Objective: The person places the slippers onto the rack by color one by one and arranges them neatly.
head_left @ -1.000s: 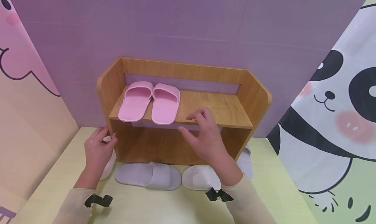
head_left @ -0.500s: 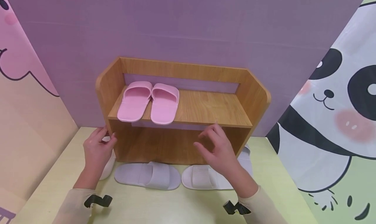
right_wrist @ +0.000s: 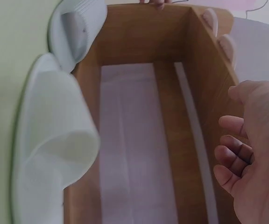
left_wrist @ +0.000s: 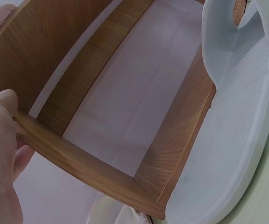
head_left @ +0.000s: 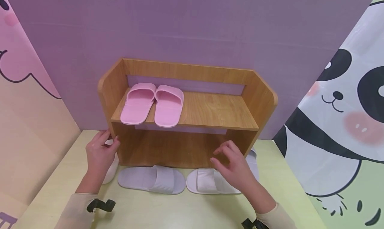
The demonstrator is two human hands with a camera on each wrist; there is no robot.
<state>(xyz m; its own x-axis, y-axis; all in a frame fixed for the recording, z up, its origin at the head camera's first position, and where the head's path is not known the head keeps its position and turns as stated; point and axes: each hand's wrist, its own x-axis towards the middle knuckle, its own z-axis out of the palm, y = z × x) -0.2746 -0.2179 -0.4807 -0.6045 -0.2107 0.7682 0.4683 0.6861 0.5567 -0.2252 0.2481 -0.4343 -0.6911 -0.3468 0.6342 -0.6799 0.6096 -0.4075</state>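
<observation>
A two-tier wooden shoe rack (head_left: 207,73) stands against the purple wall. My left hand (head_left: 100,152) grips the front edge of its left side panel; the left wrist view shows the thumb (left_wrist: 6,100) on the inner face and fingers partly hidden behind. Two pink slippers (head_left: 168,114) sit side by side on the upper shelf, at its left. My right hand (head_left: 235,165), fingers loosely bent and holding nothing, hovers before the lower shelf's right end, overlapping a white slipper (head_left: 205,182) on the table. A pale grey slipper (head_left: 162,180) lies left of that one.
Beside the rack's left side, a white slipper (head_left: 111,172) shows partly behind my left hand. Another pale slipper (head_left: 252,160) lies by the right side, partly hidden. The table (head_left: 168,212) meets cartoon-printed walls on both sides, with a panda (head_left: 339,122) at the right.
My right hand has moved down and to the right, from in front of the upper shelf to before the lower one. My left hand, the rack and the slippers stay where they were.
</observation>
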